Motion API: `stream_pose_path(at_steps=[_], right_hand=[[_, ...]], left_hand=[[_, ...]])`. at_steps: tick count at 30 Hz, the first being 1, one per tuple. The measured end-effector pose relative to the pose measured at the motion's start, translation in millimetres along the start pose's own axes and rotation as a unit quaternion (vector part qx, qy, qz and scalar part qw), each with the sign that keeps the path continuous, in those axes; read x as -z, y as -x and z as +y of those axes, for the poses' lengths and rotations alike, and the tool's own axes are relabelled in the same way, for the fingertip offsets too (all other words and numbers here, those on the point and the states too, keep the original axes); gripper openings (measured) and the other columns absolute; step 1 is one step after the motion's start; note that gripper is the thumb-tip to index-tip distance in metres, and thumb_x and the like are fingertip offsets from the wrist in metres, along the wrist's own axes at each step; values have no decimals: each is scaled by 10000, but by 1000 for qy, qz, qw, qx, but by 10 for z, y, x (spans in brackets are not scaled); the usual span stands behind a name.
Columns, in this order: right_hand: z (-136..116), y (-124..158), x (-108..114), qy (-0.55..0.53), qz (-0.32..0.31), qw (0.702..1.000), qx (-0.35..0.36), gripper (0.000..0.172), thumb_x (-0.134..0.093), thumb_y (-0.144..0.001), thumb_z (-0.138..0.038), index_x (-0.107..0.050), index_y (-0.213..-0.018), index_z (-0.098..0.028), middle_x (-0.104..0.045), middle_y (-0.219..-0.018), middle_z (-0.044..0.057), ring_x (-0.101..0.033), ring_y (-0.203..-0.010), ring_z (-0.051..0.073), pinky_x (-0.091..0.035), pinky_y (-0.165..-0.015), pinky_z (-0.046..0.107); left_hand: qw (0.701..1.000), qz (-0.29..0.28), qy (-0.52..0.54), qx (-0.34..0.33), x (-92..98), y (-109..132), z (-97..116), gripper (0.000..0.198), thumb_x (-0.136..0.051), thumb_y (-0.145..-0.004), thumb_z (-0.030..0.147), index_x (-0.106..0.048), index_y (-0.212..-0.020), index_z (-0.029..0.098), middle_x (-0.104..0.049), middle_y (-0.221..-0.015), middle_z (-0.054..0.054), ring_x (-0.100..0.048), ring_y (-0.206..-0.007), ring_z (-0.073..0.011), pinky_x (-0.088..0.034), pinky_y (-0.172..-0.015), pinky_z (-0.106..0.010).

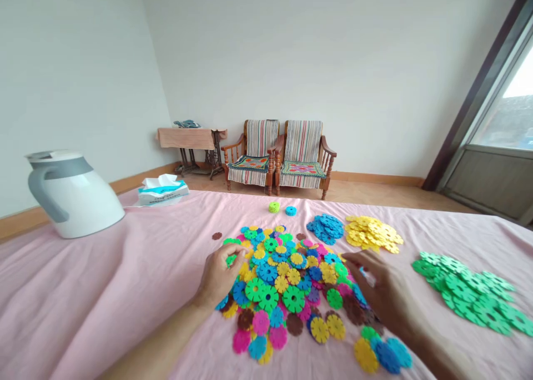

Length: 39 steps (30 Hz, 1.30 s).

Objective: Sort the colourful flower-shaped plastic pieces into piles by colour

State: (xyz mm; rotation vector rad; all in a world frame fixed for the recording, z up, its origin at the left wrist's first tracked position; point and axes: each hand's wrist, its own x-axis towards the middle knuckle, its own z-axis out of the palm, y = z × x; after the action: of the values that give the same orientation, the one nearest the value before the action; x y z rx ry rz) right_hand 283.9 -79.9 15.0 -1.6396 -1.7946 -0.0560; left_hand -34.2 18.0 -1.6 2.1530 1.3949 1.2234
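Observation:
A mixed heap of notched plastic snowflake discs (281, 271) in several colours lies between my two hands. At its left edge my left hand (219, 274) is closed, thumb and forefinger bent together in a pinch; a green disc (230, 259) shows inside the bend of the fingers. My right hand (378, 283) is over the heap's right edge with fingers curled and closed. Its fingertips point left, and what they hold, if anything, is hidden. Beyond that hand lie a pile of blue discs (325, 228), a pile of yellow discs (372, 233) and a pile of green discs (470, 291).
A yellow-green stack (273, 207) and a light blue stack (290, 210) stand behind the heap on the pink tablecloth (166, 263). At left are a white jug (83, 196) and a tissue pack (162, 191). Two armchairs (303, 152) stand beyond the table.

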Motion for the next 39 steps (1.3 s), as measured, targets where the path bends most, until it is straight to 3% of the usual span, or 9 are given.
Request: stream_pose_path(at_steps=[3, 7, 10, 17, 23, 27, 31, 35, 39], right_hand=[[-477, 83, -196, -40, -112, 985, 123, 282, -427, -906, -249, -607, -1122, -259, -652, -1066, 44, -578, -978, 193, -463, -851, 341], [-779, 158, -325, -33, -191, 971, 140, 374, -544, -854, -239, -552, -1225, -291, -603, -1202, 30, -534, -1062, 235, -444, -905, 407], [-801, 167, -394, -7, -196, 974, 118, 347, -578, -836, -233, -588, -1181, -268, -620, -1152, 47, -551, -1009, 248, -460, -868, 421], [-694, 204, -476, -17, -131, 975, 177, 212, -443, -912, -182, -618, -1026, -215, -649, -935, 55, -563, -833, 208, -465, -740, 357], [-518, 180, -447, -54, -51, 995, 60, 264, -363, -946, -262, -592, -824, -218, -611, -827, 42, -554, -786, 182, -440, -712, 308], [-304, 108, -405, -56, 13, 998, -17, 255, -380, -928, -344, -598, -894, -216, -640, -882, 48, -579, -846, 191, -438, -761, 306], [6, 25, -197, 0, 62, 994, -85, 291, -384, -895, -381, -615, -892, -204, -666, -863, 51, -603, -795, 190, -433, -714, 286], [429, 8, 138, 155, 80, 969, -176, 278, -408, -841, -371, -636, -788, -221, -671, -744, 44, -607, -689, 205, -397, -619, 291], [795, 72, 393, 283, 40, 916, -280, 300, -396, -811, -359, -640, -677, -247, -680, -709, 68, -617, -664, 249, -340, -537, 314]], left_hand=[[1000, 0, 1, 0, -2, 5, -2, 230, -494, -833, 318, -672, -781, 183, -713, -814, -26, -660, -793, -182, -492, -721, -258], [1000, -3, 0, 0, -8, 6, 15, 227, -491, -836, 311, -663, -766, 182, -710, -803, -24, -658, -793, -181, -485, -726, -263], [1000, -7, 0, -1, -17, 7, 5, 214, -495, -836, 302, -661, -773, 184, -711, -814, -22, -656, -799, -179, -483, -735, -263], [1000, -5, 2, -4, -31, 15, -32, 198, -499, -835, 284, -666, -788, 188, -716, -837, -19, -654, -823, -176, -483, -749, -259], [1000, -6, 0, -5, -20, 12, -6, 220, -489, -834, 303, -665, -779, 184, -715, -822, -25, -658, -799, -177, -491, -712, -254], [1000, -5, 0, -6, -9, 2, 18, 230, -486, -828, 319, -660, -772, 179, -716, -823, -31, -663, -790, -180, -499, -713, -259], [1000, -10, -2, -8, -3, -6, 20, 241, -486, -833, 340, -664, -780, 186, -719, -833, -26, -663, -796, -182, -504, -730, -267], [1000, -15, -4, -18, -9, 0, 2, 247, -485, -837, 345, -673, -788, 191, -716, -832, -25, -662, -814, -185, -508, -741, -270], [999, -20, -7, -25, -16, 16, 5, 254, -481, -843, 351, -674, -800, 192, -712, -843, -31, -659, -826, -185, -512, -723, -268]])
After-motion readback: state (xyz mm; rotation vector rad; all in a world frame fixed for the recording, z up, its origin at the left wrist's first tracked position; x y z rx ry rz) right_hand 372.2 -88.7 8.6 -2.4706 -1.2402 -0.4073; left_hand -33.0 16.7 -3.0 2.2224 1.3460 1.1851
